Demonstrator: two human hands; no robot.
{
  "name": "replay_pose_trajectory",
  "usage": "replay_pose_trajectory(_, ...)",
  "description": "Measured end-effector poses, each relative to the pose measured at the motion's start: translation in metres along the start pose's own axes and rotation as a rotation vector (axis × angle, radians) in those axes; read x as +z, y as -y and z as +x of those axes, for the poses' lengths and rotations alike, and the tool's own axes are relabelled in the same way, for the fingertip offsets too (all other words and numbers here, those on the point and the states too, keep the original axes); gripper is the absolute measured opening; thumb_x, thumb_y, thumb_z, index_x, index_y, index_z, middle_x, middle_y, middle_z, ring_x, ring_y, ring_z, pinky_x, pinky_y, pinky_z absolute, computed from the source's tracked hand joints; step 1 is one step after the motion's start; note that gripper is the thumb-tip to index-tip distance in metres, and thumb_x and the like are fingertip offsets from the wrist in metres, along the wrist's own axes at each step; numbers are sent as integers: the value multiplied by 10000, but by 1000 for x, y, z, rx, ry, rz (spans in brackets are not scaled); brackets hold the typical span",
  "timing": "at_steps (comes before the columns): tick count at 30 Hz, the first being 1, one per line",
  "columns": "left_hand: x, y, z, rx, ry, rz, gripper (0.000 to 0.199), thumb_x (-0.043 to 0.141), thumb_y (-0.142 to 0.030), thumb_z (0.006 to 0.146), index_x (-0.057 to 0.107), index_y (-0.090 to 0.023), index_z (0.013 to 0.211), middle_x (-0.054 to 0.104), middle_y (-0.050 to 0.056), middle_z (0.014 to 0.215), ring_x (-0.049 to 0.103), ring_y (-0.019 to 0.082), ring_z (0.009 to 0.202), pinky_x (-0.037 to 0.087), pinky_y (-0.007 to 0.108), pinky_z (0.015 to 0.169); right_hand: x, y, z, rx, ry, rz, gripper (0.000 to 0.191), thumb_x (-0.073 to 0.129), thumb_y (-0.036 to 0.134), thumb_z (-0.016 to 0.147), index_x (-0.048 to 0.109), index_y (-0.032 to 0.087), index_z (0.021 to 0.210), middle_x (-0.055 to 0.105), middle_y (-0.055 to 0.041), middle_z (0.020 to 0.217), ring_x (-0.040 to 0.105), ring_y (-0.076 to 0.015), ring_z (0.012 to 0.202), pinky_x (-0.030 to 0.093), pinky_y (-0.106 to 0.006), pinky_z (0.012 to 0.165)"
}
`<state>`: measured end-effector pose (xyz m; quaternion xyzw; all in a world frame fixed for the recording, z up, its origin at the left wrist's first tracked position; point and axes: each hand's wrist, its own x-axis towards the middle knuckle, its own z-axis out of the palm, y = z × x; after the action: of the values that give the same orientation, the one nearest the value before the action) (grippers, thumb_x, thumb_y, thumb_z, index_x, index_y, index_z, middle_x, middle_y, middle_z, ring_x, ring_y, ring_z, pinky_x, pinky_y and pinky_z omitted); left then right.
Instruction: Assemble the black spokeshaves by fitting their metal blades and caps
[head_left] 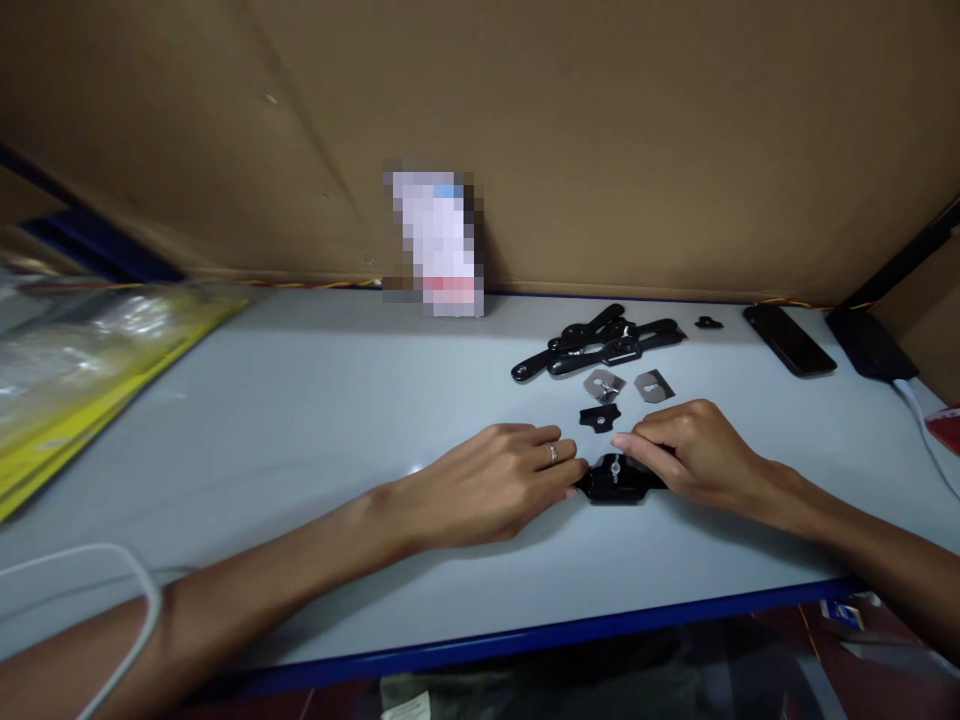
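A glossy black spokeshave body (pixel 615 490) lies flat on the table between my hands. My left hand (pixel 517 475) has its fingers closed around the left handle. My right hand (pixel 690 460) is above the right handle, thumb and bent forefinger pinched at a small silver screw (pixel 616 468) over the middle of the body. The other fingers of that hand are partly hidden. Just beyond sits a black cap piece (pixel 600 418) with a hole. Two metal blades, a left one (pixel 604 385) and a right one (pixel 654 386), have keyhole slots.
Several black spokeshaves (pixel 600 345) are piled farther back, near another small black cap (pixel 708 322). A phone (pixel 789 340) and a black device (pixel 870 345) with a white cable lie at right. Clear plastic bags (pixel 97 345) are at left. A white cable (pixel 142 590) crosses my left forearm.
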<state>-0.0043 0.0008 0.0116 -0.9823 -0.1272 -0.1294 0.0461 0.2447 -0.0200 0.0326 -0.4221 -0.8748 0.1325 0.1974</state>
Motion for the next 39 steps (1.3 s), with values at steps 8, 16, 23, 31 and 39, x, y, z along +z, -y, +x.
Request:
replay_pose_trajectory(8,-1,0,-1,10,-4,12,233,378,-199,1044,603,-144,1016,623,28,809,547,179,702,437,325,572,1,0,-1,-8,1,-19,528,468,346,1025,510,181,525,455,40,499,291,-94,489,236,-301,562)
replay_pose_trajectory(16,1,0,0,10,-31,35,224,380,-225,1050,573,-131,1114,631,26,794,552,178,689,436,321,554,1,-1,-1,27,19,-39,561,428,388,1038,549,179,531,479,25,513,300,-99,501,234,-303,569)
replay_pose_trajectory(23,0,0,-1,14,-12,22,207,393,-190,1040,579,-133,1112,621,24,797,543,179,685,433,329,562,1,-2,-1,-3,18,-60,524,473,350,1027,547,178,538,476,30,511,294,-97,497,231,-305,571)
replay_pose_trajectory(31,0,0,0,18,-29,23,217,391,-193,1040,591,-130,1096,620,24,791,538,179,684,424,324,560,-3,2,-1,-51,-61,92,477,469,332,1028,534,176,581,428,53,527,296,-84,505,248,-284,551)
replay_pose_trajectory(39,-1,0,1,21,-20,29,221,390,-182,1036,593,-132,1108,616,22,785,537,174,682,425,320,560,-4,4,-1,-125,-38,118,518,485,323,1023,475,173,528,402,62,506,261,-72,484,239,-271,527)
